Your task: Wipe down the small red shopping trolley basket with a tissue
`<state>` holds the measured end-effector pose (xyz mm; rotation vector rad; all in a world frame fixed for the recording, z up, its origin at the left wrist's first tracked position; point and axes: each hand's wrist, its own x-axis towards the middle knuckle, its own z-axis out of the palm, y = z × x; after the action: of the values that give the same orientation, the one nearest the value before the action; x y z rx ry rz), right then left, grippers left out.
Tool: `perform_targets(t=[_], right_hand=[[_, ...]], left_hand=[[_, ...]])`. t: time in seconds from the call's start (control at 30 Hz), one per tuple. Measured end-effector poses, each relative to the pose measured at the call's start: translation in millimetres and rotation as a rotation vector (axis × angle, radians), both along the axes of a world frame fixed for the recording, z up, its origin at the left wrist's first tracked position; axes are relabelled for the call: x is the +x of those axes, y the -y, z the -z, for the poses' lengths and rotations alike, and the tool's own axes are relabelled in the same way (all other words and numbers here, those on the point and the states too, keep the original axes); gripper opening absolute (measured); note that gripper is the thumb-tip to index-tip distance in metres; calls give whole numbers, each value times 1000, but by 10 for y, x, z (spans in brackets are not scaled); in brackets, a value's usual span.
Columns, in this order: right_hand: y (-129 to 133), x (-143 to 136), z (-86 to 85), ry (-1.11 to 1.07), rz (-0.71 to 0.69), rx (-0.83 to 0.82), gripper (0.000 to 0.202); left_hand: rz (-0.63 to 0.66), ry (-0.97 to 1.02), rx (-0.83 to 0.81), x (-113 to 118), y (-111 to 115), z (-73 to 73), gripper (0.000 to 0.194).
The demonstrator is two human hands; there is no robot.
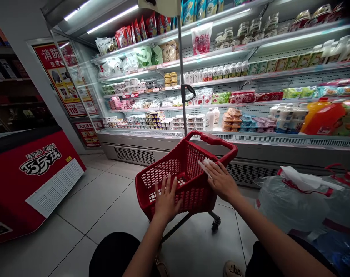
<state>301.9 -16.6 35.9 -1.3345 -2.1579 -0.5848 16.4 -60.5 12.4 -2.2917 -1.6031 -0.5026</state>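
Observation:
A red plastic shopping cart [192, 198] stands in front of me, with slotted sides, a looped handle and a caster wheel [215, 223] showing below. My left hand [166, 200] is spread at the cart's near side, its fingers reaching up toward the rim. At the rim beneath the handle, my right hand [219, 179] presses a white tissue [206, 166] against the cart, fingers together over it. Through the slots the basket shows nothing inside that I can make out.
An open refrigerated display [163, 144] with drinks and dairy runs behind the cart. A red chest freezer [10, 184] stands left. Large clear water bottles [293, 200] crowd the right. My knees frame the tiled floor [105, 192]. A dark pole [180, 57] rises before the shelves.

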Motion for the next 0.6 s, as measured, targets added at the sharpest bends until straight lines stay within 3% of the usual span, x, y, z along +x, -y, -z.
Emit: perform_targets(t=[0.1, 0.23, 0.3, 0.43, 0.53, 0.6], right_hand=[[-24, -152, 87, -42, 44, 5, 61], [98, -535, 258, -25, -41, -31, 67], [147, -575, 285, 0, -98, -44, 73], [76, -237, 183, 74, -148, -44, 79], [-57, 32, 100, 36, -41, -37, 74], [-106, 39, 108, -13, 29, -39, 68]], left_hand=[[-38, 4, -12, -18, 40, 41, 92], [-35, 13, -46, 157, 48, 78, 96], [-37, 16, -59, 212, 46, 81, 94], [-20, 21, -76, 214, 54, 85, 92], [-5, 9, -77, 239, 59, 100, 93], [-2, 1, -81, 295, 56, 111, 94]])
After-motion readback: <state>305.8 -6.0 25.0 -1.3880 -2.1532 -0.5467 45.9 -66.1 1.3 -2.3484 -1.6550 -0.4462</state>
